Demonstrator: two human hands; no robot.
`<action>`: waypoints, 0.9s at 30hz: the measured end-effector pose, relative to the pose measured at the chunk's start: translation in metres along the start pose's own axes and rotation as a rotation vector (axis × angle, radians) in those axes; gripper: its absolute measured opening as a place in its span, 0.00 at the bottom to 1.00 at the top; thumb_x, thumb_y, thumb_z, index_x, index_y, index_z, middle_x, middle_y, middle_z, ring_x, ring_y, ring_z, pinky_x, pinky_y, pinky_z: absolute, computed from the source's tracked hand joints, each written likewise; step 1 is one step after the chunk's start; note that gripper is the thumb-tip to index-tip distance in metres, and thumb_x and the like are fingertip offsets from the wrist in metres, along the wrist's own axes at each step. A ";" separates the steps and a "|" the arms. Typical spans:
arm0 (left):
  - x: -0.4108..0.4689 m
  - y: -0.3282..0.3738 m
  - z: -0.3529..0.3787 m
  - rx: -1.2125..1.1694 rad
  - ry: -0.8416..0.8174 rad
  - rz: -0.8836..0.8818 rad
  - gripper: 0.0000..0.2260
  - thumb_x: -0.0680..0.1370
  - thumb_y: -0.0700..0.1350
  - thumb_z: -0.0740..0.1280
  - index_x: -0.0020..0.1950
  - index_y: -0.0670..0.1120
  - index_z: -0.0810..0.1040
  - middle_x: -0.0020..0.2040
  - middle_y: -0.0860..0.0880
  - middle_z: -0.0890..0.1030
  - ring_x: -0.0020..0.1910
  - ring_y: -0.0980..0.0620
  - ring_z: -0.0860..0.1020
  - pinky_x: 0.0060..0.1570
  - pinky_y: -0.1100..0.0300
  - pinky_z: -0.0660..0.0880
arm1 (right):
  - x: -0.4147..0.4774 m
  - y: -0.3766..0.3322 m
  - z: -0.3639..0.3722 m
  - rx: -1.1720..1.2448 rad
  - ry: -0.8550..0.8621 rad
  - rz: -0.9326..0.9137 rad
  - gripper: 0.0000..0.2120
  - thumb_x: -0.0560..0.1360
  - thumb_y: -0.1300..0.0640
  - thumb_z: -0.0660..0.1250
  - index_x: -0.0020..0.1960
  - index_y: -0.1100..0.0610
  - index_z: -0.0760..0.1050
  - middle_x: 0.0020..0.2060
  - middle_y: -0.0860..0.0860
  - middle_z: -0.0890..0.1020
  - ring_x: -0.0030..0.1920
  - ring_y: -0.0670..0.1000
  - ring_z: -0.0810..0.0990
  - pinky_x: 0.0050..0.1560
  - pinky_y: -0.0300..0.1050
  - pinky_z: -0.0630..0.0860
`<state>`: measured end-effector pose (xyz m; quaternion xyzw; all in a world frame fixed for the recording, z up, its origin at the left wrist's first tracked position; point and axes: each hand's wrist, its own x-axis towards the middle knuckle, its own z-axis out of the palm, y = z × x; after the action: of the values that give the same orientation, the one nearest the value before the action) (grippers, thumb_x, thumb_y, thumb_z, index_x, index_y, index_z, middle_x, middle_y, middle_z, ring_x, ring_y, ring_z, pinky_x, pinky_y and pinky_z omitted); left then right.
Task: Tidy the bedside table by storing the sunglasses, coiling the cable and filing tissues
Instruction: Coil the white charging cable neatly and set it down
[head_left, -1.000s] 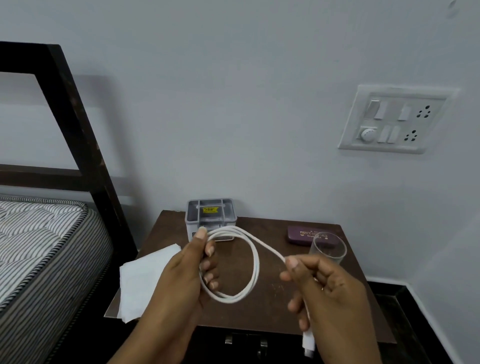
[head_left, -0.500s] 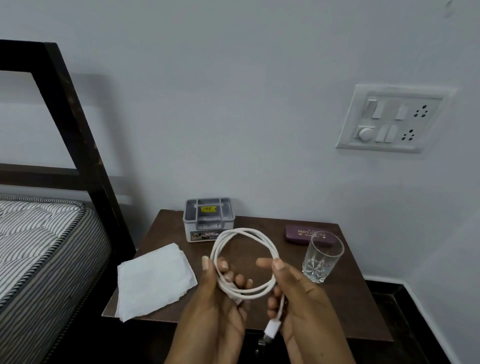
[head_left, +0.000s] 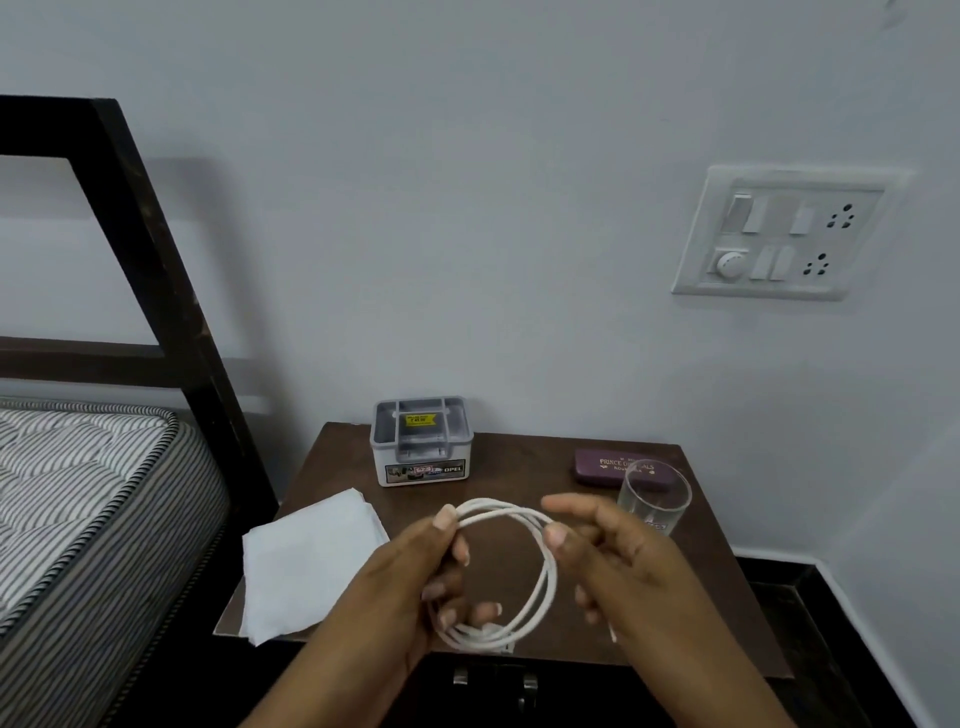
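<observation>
i am holding the coiled white cable (head_left: 551, 577) in my left hand (head_left: 410, 577), thumb lying over the top of the loops and the other fingers curling through the ring from below. my right hand (head_left: 623, 561) is coming against the coil's right side, thumb resting on the strands, forefinger reaching out above them; the other fingers are blurring, so i cannot tell whether this hand is pinching the cable or only touching it. the coil is hanging in the air over the front edge of the bedside table (head_left: 519, 467). on the table's left corner the white tissues (head_left: 306, 561) are lying in a loose stack, overhanging the edge. at the back a grey organiser box (head_left: 422, 441) is standing near the wall. to the right a purple glasses case (head_left: 597, 467) is lying flat, with a clear glass (head_left: 654, 499) standing just in front of it. a striped mattress (head_left: 78, 493) is showing to the left, and a switch panel (head_left: 779, 234) on the wall.
</observation>
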<state>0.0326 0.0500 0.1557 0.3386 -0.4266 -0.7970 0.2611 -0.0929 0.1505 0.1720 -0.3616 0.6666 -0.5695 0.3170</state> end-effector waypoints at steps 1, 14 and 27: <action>0.001 -0.002 0.000 0.040 0.028 0.031 0.17 0.76 0.50 0.59 0.34 0.40 0.72 0.22 0.51 0.61 0.19 0.55 0.62 0.32 0.55 0.79 | -0.001 0.000 -0.001 0.041 0.031 -0.010 0.07 0.72 0.59 0.68 0.46 0.48 0.80 0.31 0.46 0.80 0.28 0.39 0.75 0.30 0.31 0.72; 0.000 -0.005 0.004 -0.285 0.092 0.042 0.18 0.79 0.51 0.57 0.32 0.43 0.68 0.20 0.53 0.59 0.15 0.59 0.57 0.20 0.65 0.70 | 0.005 0.013 -0.004 -0.110 0.199 -0.094 0.05 0.72 0.59 0.69 0.39 0.50 0.81 0.35 0.50 0.83 0.31 0.45 0.80 0.33 0.35 0.78; 0.000 -0.021 0.009 -0.570 0.072 -0.105 0.20 0.79 0.51 0.57 0.30 0.42 0.67 0.19 0.50 0.60 0.13 0.57 0.58 0.17 0.66 0.67 | 0.007 0.030 0.014 0.921 -0.136 0.239 0.25 0.38 0.56 0.85 0.32 0.58 0.79 0.36 0.59 0.85 0.27 0.50 0.81 0.25 0.40 0.78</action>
<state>0.0230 0.0647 0.1417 0.3012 -0.1579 -0.8846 0.3190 -0.0887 0.1393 0.1406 -0.1409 0.3599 -0.7400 0.5505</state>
